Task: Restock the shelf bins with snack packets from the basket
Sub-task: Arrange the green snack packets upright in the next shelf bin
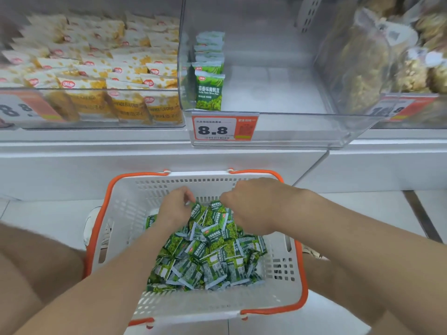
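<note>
A white basket (169, 308) with orange handles sits on the floor in front of me, holding a heap of green pea snack packets (205, 257). Both hands reach into its far end. My left hand (175, 206) pinches the top of a green packet (197, 211) with curled fingers. My right hand (246, 204) curls down over packets at the top of the heap; its fingertips are hidden. Above, the clear middle shelf bin (278, 122) holds a short upright row of green packets (208, 90) against its left wall, with bare floor beside them.
The left bin (96, 124) is packed with yellow-and-white snack packets. The right bin (387, 68) holds clear bags of brownish snacks. An 8.8 price tag (223, 128) hangs on the middle bin's front. My knees flank the basket and a white shoe (93, 223) shows at its left.
</note>
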`<state>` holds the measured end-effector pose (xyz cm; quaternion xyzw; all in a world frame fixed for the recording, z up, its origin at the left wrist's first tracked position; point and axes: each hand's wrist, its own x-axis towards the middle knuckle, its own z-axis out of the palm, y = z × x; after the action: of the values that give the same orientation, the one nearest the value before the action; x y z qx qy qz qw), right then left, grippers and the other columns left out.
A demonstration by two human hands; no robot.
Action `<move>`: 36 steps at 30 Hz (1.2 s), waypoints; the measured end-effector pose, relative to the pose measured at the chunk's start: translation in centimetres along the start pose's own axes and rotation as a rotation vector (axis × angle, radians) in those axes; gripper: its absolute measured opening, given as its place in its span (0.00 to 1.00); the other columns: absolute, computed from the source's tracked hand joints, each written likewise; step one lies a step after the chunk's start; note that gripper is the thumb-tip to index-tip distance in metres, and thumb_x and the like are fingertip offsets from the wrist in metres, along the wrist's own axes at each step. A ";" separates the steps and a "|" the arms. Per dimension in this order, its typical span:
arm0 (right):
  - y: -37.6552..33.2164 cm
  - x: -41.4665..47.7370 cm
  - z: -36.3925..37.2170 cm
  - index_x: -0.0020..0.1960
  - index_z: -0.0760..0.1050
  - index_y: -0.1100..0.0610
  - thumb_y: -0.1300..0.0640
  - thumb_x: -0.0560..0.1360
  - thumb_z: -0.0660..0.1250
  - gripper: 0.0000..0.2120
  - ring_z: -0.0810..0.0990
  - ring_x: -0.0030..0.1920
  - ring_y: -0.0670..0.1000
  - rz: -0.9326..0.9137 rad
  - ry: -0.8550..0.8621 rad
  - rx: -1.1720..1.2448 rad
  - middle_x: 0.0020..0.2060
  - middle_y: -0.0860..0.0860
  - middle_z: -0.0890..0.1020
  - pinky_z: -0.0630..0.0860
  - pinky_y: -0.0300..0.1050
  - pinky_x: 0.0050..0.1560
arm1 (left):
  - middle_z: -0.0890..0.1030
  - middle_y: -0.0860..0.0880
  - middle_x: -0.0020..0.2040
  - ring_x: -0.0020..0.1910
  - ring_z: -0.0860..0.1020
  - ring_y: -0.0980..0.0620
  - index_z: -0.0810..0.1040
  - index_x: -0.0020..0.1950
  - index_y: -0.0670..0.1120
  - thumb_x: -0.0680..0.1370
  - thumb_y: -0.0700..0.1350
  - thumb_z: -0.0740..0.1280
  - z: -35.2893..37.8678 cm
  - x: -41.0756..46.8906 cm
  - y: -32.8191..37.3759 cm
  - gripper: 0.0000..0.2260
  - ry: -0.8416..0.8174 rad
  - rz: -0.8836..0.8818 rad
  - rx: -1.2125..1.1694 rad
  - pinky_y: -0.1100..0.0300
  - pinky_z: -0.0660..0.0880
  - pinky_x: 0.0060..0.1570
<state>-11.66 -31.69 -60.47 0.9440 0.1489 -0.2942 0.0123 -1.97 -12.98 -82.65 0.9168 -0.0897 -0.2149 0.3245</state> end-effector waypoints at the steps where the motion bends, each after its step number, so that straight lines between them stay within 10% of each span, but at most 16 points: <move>1: -0.2 -0.3 -0.2 0.49 0.66 0.53 0.61 0.81 0.59 0.05 0.70 0.33 0.51 0.003 0.011 0.000 0.36 0.50 0.67 0.66 0.46 0.31 | 0.80 0.52 0.47 0.50 0.80 0.47 0.76 0.43 0.54 0.74 0.29 0.67 -0.7 -0.4 0.6 0.18 -0.044 0.049 0.006 0.52 0.78 0.51; 9: -1.5 -3.0 -3.3 0.53 0.71 0.55 0.54 0.81 0.62 0.05 0.78 0.54 0.62 0.178 0.283 0.139 0.51 0.56 0.74 0.69 0.48 0.42 | 0.84 0.51 0.51 0.39 0.83 0.59 0.85 0.51 0.52 0.76 0.37 0.76 -9.2 -5.4 11.3 0.11 -0.570 0.338 0.052 0.57 0.82 0.42; 17: -0.6 -4.5 -5.8 0.51 0.77 0.48 0.39 0.71 0.66 0.15 0.80 0.49 0.52 0.313 0.801 0.585 0.38 0.48 0.83 0.78 0.48 0.47 | 0.88 0.45 0.44 0.43 0.87 0.50 0.86 0.50 0.44 0.76 0.33 0.75 -19.6 -9.5 20.3 0.07 -0.326 0.499 -0.210 0.54 0.85 0.46; 24: -0.1 -4.0 -7.2 0.44 0.76 0.58 0.57 0.77 0.75 0.09 0.76 0.30 0.47 0.140 0.835 1.381 0.26 0.48 0.77 0.82 0.48 0.36 | 0.87 0.41 0.46 0.45 0.87 0.49 0.85 0.55 0.42 0.78 0.39 0.74 -22.0 -9.5 21.4 0.06 -0.012 0.428 -0.585 0.57 0.84 0.45; 32: 0.0 -2.7 -8.1 0.54 0.82 0.56 0.55 0.78 0.75 0.07 0.81 0.36 0.49 0.092 0.908 1.412 0.38 0.54 0.87 0.82 0.51 0.40 | 0.87 0.41 0.42 0.42 0.87 0.43 0.85 0.52 0.42 0.81 0.42 0.72 -21.8 -9.1 21.5 0.04 0.124 0.373 -0.621 0.54 0.85 0.41; 36: 2.1 -0.7 -9.5 0.53 0.82 0.54 0.54 0.77 0.74 0.06 0.84 0.38 0.48 0.166 1.159 1.200 0.38 0.48 0.86 0.79 0.45 0.43 | 0.84 0.53 0.45 0.37 0.83 0.55 0.84 0.51 0.53 0.81 0.46 0.70 -22.4 -7.8 20.4 0.03 0.447 0.490 -0.236 0.56 0.81 0.42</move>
<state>-6.36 -32.80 -52.35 0.7998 -0.1202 0.2103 -0.5492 0.67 -13.87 -51.50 0.8485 -0.2085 0.0666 0.4817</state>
